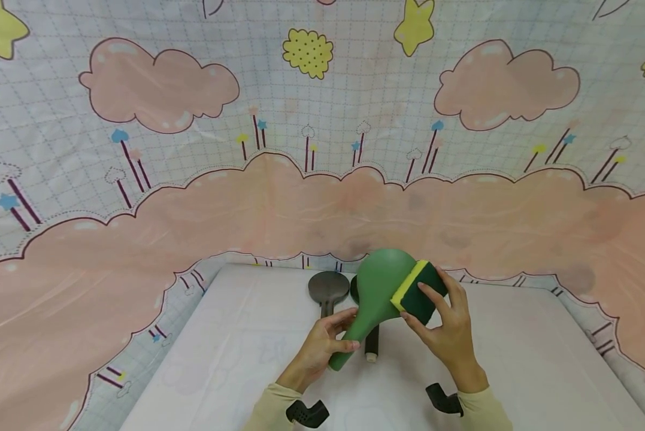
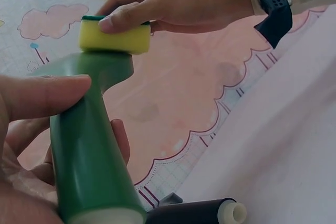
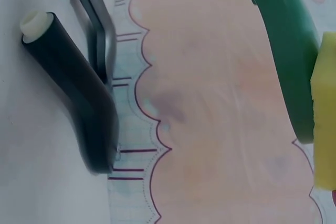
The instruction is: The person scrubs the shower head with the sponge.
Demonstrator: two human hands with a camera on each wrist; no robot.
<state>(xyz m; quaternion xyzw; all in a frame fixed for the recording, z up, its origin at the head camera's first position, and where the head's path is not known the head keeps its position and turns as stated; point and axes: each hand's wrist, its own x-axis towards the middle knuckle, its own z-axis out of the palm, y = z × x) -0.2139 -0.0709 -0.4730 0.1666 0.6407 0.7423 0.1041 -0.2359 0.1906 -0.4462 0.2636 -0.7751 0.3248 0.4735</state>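
Note:
My left hand (image 1: 322, 342) grips the handle of a green shower head (image 1: 382, 281), which tilts with its round head up and to the right. Between the thumb and fingers of my right hand (image 1: 453, 328) is a scouring sponge (image 1: 423, 292), yellow with a dark green side. Its yellow face (image 2: 113, 38) touches the edge of the round head, as the left wrist view shows. The right wrist view catches the green shower head (image 3: 289, 51) and sponge only at its right side; the right hand is almost wholly out of it.
Behind the green one, a grey shower head (image 1: 329, 287) and a black shower head (image 1: 372, 344) lie on the white table (image 1: 236, 335). The green one partly covers the black one. A patterned cloth (image 1: 279, 209) with clouds and stars hangs beyond the table's far edge.

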